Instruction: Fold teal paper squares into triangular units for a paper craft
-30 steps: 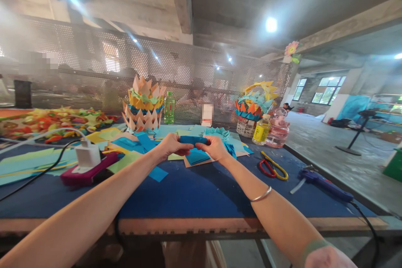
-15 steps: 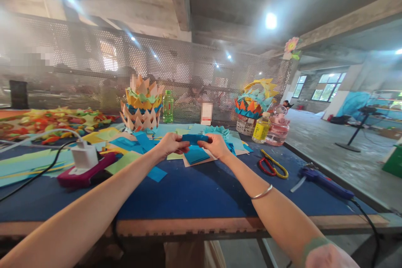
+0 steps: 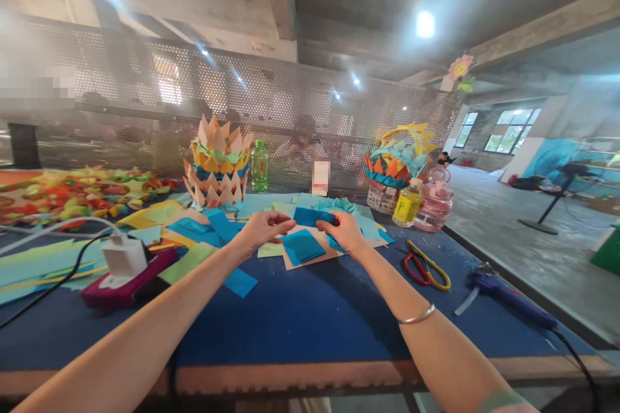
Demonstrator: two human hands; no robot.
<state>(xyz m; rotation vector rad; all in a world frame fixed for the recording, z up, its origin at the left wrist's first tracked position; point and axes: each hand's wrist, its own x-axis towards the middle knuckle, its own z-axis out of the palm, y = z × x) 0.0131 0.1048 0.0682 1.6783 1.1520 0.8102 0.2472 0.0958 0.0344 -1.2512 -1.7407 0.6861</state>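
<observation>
A small folded piece of blue paper (image 3: 309, 215) is pinched at its right end between the thumb and fingers of my right hand (image 3: 345, 232). My left hand (image 3: 264, 230) is at the paper's left edge, thumb and forefinger slightly apart; whether the fingertips touch it I cannot tell. Just below the hands lies a stack of blue paper squares (image 3: 304, 247) on a pale pink sheet (image 3: 293, 264). Behind my right hand sits a light-blue pointed paper piece (image 3: 339, 204). Loose blue strips (image 3: 241, 281) lie to the left.
Scissors (image 3: 425, 266) and a blue glue gun (image 3: 513, 298) lie on the right. Bottles, one yellow (image 3: 407, 203), stand beside a paper-trimmed basket (image 3: 382, 197). Tiered paper crowns (image 3: 216, 190) rise at back left. A magenta power strip (image 3: 128, 279) with a white charger lies left.
My left fingers have come off the blue paper's front and now sit at its left edge. The paper has shifted slightly right with my right hand. The view has moved a little.
</observation>
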